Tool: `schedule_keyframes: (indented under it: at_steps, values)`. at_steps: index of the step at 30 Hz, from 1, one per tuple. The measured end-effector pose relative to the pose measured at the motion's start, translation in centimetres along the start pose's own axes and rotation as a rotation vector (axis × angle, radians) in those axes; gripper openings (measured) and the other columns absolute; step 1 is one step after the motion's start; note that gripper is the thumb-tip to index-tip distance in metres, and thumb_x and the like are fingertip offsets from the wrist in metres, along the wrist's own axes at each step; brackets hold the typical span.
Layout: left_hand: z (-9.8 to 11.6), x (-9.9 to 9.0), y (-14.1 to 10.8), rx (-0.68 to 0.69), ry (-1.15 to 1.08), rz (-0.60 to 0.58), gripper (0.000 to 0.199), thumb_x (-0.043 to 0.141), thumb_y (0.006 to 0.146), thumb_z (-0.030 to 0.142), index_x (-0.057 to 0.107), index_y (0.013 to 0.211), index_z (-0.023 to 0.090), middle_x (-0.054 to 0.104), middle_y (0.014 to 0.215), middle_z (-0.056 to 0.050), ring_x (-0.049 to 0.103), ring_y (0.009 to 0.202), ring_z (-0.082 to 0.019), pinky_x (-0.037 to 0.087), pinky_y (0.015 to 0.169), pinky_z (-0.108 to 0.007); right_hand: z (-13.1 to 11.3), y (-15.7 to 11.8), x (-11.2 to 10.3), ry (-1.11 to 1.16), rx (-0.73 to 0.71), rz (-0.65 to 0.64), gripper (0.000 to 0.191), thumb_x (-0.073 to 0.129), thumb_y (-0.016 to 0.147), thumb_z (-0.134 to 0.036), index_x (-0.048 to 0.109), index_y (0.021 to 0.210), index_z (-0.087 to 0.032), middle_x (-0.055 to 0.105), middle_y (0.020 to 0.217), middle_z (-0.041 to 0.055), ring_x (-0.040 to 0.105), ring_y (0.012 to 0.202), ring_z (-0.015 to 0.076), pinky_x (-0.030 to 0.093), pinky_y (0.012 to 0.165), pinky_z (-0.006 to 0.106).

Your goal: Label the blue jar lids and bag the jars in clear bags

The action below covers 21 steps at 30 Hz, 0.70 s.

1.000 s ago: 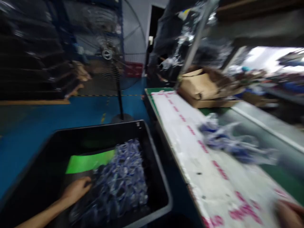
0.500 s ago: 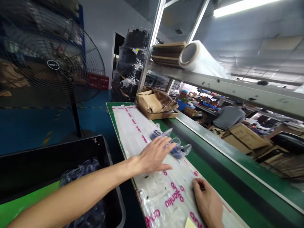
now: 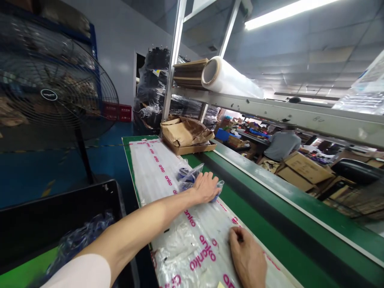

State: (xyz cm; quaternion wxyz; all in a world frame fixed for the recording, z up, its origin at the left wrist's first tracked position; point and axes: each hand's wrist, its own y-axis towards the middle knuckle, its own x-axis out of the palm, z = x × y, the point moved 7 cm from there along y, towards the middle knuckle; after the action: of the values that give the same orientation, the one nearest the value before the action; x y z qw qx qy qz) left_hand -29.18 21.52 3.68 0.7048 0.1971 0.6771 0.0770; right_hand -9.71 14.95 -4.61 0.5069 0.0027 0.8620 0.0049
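Note:
Clear plastic bags with blue items inside [image 3: 186, 176] lie on the workboard, which is covered in white film with pink print [image 3: 192, 236]. My left hand [image 3: 206, 188] rests on the nearer bag, its fingers curled down over it and closed on the plastic. Closer to me, my right hand [image 3: 247, 254] lies on the film with its fingers curled in; whether anything small is between them is hidden.
Left of the board stands a black bin [image 3: 120, 208] holding more bagged blue items. Beyond are a floor fan [image 3: 49, 95] and an open carton [image 3: 189, 148]. A green conveyor [image 3: 270, 216] runs along the right. A person in grey [image 3: 282, 146] sits farther off.
My left hand has reached forward and closed from spread fingers onto the nearer bag. My right hand keeps its curled pose. The view has shifted right.

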Motion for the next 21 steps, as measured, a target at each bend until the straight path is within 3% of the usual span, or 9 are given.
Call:
schedule_keyframes:
  at_steps: [6,11,15,21]
  values:
    - [0.0,0.3,1.4,0.067,0.003,-0.134,0.030,0.056,0.100,0.040,0.061,0.116,0.015,0.065,0.107,-0.006,0.065,0.091,-0.019,0.057,0.081,-0.038,-0.3,0.0,0.0,-0.004,0.006,-0.006,0.038,0.032,0.089,-0.051,0.064,0.096,-0.032,0.072,0.103,0.0033,0.065,0.097,0.0289,0.040,0.076,0.037]
    - [0.4,1.0,2.8,0.174,-0.014,-0.230,0.029,0.060,0.098,0.038,0.062,0.117,0.015,0.067,0.112,-0.007,0.067,0.095,-0.020,0.058,0.084,-0.040,-0.3,-0.2,0.0,-0.015,0.002,-0.008,0.040,0.030,0.089,-0.051,0.064,0.098,-0.032,0.073,0.106,0.0033,0.065,0.100,0.0291,0.041,0.078,0.037]
    - [1.0,1.2,3.5,0.184,-0.030,-0.285,0.027,0.061,0.098,0.037,0.064,0.113,0.014,0.068,0.109,-0.007,0.067,0.095,-0.020,0.058,0.085,-0.040,-0.2,-0.2,-0.2,-0.032,0.006,-0.009,0.040,0.030,0.089,-0.050,0.064,0.098,-0.032,0.073,0.105,0.0042,0.065,0.099,0.0299,0.042,0.078,0.038]
    - [2.0,-1.1,4.1,0.182,-0.112,-0.244,0.029,0.056,0.100,0.040,0.065,0.111,0.014,0.070,0.104,-0.006,0.068,0.091,-0.019,0.058,0.083,-0.039,-0.8,-0.4,-0.4,-0.031,-0.039,0.022,0.039,0.032,0.088,-0.051,0.066,0.093,-0.031,0.074,0.099,0.0041,0.068,0.093,0.0299,0.045,0.073,0.036]
